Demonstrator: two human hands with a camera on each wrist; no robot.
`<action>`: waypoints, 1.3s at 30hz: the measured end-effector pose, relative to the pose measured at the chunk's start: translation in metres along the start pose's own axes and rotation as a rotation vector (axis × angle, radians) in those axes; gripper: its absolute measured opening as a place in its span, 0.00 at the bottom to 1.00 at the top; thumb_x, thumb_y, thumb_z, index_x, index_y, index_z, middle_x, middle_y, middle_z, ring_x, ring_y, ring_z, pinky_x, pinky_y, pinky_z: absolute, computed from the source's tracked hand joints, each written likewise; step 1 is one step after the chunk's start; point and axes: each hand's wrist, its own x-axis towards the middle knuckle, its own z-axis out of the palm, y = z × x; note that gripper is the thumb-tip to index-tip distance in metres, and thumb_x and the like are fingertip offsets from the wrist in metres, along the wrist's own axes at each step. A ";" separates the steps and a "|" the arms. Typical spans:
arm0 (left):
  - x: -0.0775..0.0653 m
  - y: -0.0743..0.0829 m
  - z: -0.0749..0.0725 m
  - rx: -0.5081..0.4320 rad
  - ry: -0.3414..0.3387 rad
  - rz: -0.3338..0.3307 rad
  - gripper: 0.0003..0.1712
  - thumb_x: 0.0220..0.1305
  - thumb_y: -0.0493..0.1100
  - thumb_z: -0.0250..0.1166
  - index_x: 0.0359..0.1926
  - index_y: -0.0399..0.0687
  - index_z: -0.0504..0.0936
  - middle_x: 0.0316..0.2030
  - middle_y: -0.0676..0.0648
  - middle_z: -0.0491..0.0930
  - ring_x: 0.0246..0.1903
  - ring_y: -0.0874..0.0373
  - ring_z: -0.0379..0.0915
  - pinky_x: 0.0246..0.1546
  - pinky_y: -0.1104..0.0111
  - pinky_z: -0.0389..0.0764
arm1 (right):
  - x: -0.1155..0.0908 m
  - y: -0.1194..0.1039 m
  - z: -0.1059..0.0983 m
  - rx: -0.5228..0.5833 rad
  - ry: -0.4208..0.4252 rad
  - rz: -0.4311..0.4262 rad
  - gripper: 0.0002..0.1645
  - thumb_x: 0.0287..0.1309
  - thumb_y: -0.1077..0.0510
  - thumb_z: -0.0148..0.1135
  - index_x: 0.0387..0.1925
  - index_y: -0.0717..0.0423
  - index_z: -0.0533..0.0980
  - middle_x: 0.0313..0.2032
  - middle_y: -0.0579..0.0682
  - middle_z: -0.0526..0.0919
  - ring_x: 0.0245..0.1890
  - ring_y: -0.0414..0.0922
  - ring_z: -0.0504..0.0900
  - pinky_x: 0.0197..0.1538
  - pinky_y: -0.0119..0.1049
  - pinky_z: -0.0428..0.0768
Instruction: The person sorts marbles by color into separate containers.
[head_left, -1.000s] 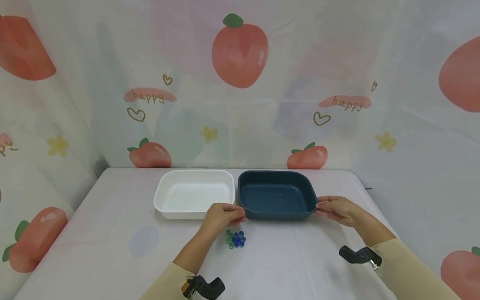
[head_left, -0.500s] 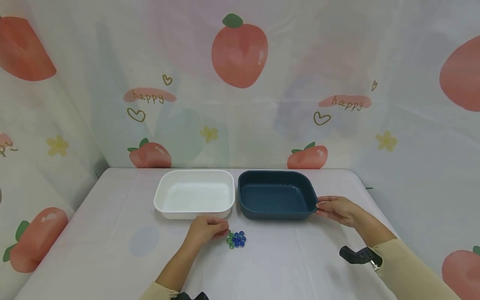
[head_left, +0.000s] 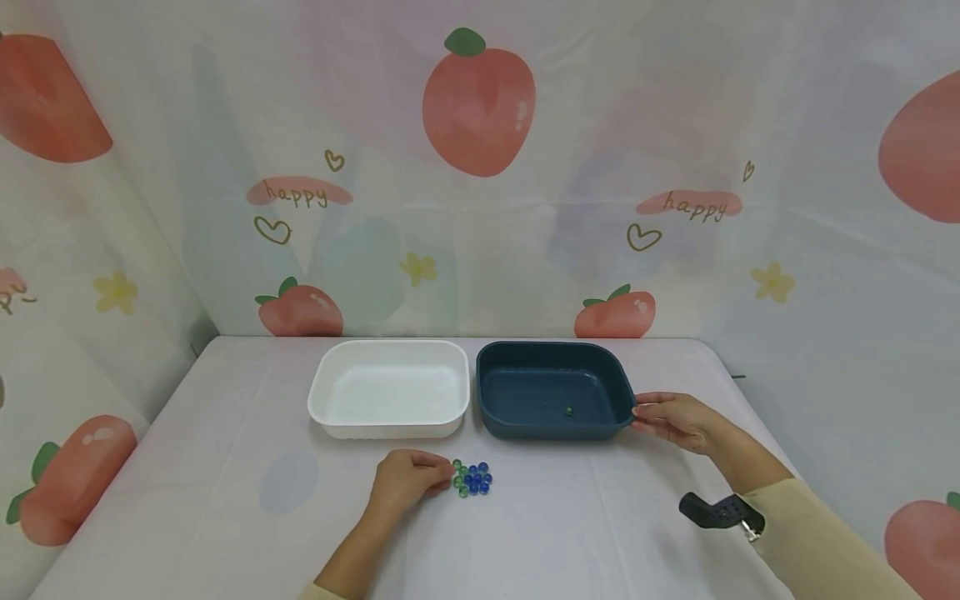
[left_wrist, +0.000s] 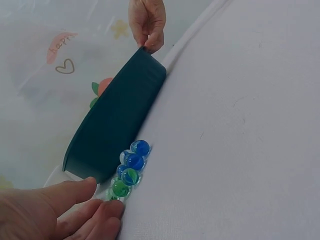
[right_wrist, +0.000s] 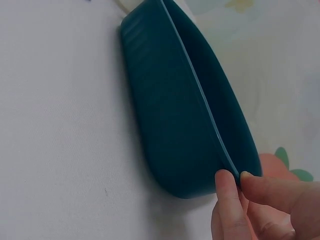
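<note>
My right hand point(head_left: 678, 421) pinches the right rim of a dark blue rectangular tub point(right_wrist: 165, 110) between thumb and fingers. Inside that tub lies one small green marble point(head_left: 569, 412). At the left edge of a cluster of glass marbles on the table is my left hand point(head_left: 411, 482), its thumb and fingers apart in the left wrist view. Its fingertips are close to or touching the nearest green marble point(left_wrist: 121, 188); contact is hard to tell. Blue marbles point(head_left: 477, 478) make up the right part of the cluster.
A white rectangular tub point(head_left: 388, 417) stands just left of the dark one, with a narrow gap between them. Both sit on a white-covered table point(head_left: 570, 525) near its back edge. A fruit-printed cloth point(head_left: 480, 233) hangs behind.
My left hand has come back from the dark tub's front left corner and moved down and left to the marbles. The green marble in the tub has shifted. My right hand stays put.
</note>
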 end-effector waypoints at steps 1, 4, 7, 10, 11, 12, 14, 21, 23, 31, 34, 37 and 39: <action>0.000 0.000 0.001 0.018 0.009 0.007 0.10 0.54 0.41 0.74 0.36 0.38 0.88 0.30 0.46 0.88 0.29 0.58 0.85 0.33 0.70 0.85 | 0.000 0.000 0.000 0.000 -0.002 -0.002 0.30 0.68 0.70 0.53 0.66 0.78 0.54 0.35 0.50 0.84 0.36 0.43 0.87 0.46 0.34 0.85; -0.001 0.000 0.004 0.092 0.041 0.037 0.09 0.51 0.42 0.75 0.33 0.42 0.89 0.27 0.49 0.87 0.26 0.60 0.83 0.30 0.70 0.84 | 0.000 0.000 -0.001 0.004 -0.010 -0.007 0.30 0.67 0.70 0.53 0.65 0.79 0.55 0.35 0.50 0.85 0.35 0.43 0.87 0.45 0.35 0.85; -0.002 0.003 0.008 0.180 0.075 0.076 0.09 0.47 0.43 0.77 0.29 0.45 0.89 0.26 0.51 0.86 0.26 0.62 0.80 0.28 0.70 0.82 | 0.000 0.001 -0.001 0.006 -0.008 -0.007 0.30 0.67 0.70 0.53 0.65 0.78 0.55 0.35 0.50 0.84 0.35 0.43 0.87 0.45 0.34 0.85; -0.004 0.006 0.012 0.246 0.110 0.105 0.09 0.45 0.43 0.79 0.27 0.46 0.88 0.25 0.52 0.86 0.27 0.61 0.79 0.28 0.69 0.81 | 0.001 0.001 -0.001 -0.003 -0.008 -0.006 0.31 0.68 0.70 0.53 0.66 0.79 0.53 0.35 0.50 0.84 0.35 0.43 0.87 0.47 0.35 0.84; -0.005 0.008 0.014 0.268 0.122 0.114 0.09 0.44 0.43 0.79 0.27 0.46 0.88 0.24 0.52 0.85 0.27 0.61 0.78 0.27 0.69 0.80 | 0.001 0.001 -0.001 -0.006 -0.005 -0.005 0.31 0.68 0.70 0.52 0.66 0.79 0.53 0.35 0.50 0.84 0.35 0.43 0.87 0.47 0.36 0.84; -0.006 0.009 0.016 0.284 0.132 0.121 0.09 0.43 0.42 0.80 0.26 0.46 0.88 0.23 0.53 0.85 0.26 0.62 0.78 0.27 0.69 0.80 | 0.001 0.002 -0.001 -0.010 -0.006 -0.006 0.31 0.68 0.70 0.52 0.66 0.79 0.53 0.35 0.50 0.84 0.35 0.42 0.87 0.47 0.36 0.84; -0.007 0.010 0.019 0.315 0.151 0.144 0.10 0.43 0.41 0.80 0.26 0.46 0.87 0.21 0.53 0.84 0.24 0.62 0.78 0.25 0.70 0.79 | 0.001 0.002 -0.001 -0.015 -0.008 -0.007 0.31 0.68 0.70 0.52 0.66 0.79 0.53 0.35 0.50 0.84 0.35 0.42 0.87 0.48 0.36 0.84; -0.010 0.013 0.022 0.385 0.183 0.208 0.09 0.42 0.39 0.80 0.24 0.45 0.86 0.20 0.53 0.84 0.20 0.65 0.77 0.23 0.72 0.79 | 0.002 0.001 0.000 -0.019 0.008 -0.004 0.31 0.68 0.69 0.53 0.66 0.78 0.54 0.35 0.50 0.85 0.36 0.44 0.87 0.46 0.35 0.85; -0.011 0.014 0.022 0.390 0.185 0.211 0.09 0.42 0.39 0.80 0.24 0.45 0.86 0.20 0.52 0.84 0.20 0.65 0.77 0.23 0.72 0.79 | 0.002 0.001 -0.001 -0.019 0.005 -0.007 0.30 0.68 0.69 0.53 0.66 0.78 0.54 0.35 0.50 0.85 0.36 0.44 0.87 0.46 0.35 0.85; -0.013 0.014 0.022 0.374 0.182 0.208 0.08 0.43 0.38 0.79 0.24 0.46 0.87 0.20 0.52 0.84 0.21 0.65 0.78 0.24 0.72 0.79 | 0.000 0.002 -0.001 -0.010 -0.014 -0.011 0.32 0.69 0.70 0.51 0.67 0.79 0.52 0.35 0.50 0.84 0.35 0.42 0.86 0.45 0.34 0.85; -0.013 0.013 0.022 0.363 0.185 0.204 0.08 0.44 0.37 0.79 0.25 0.46 0.87 0.21 0.53 0.84 0.21 0.66 0.78 0.24 0.72 0.79 | 0.000 0.001 0.000 -0.004 -0.004 -0.008 0.31 0.68 0.70 0.52 0.66 0.79 0.53 0.35 0.50 0.84 0.35 0.42 0.87 0.45 0.34 0.85; -0.013 0.012 0.021 0.347 0.186 0.195 0.07 0.44 0.37 0.78 0.25 0.46 0.87 0.21 0.53 0.84 0.21 0.65 0.78 0.24 0.73 0.79 | 0.000 0.001 0.000 -0.006 -0.010 -0.011 0.30 0.68 0.70 0.52 0.66 0.79 0.54 0.35 0.50 0.85 0.35 0.42 0.87 0.45 0.34 0.85; -0.013 0.011 0.021 0.327 0.181 0.182 0.07 0.44 0.37 0.78 0.25 0.46 0.87 0.21 0.52 0.84 0.21 0.65 0.79 0.24 0.73 0.79 | -0.001 0.000 0.001 -0.002 -0.009 -0.011 0.30 0.68 0.70 0.52 0.65 0.79 0.54 0.35 0.50 0.85 0.35 0.42 0.87 0.44 0.34 0.85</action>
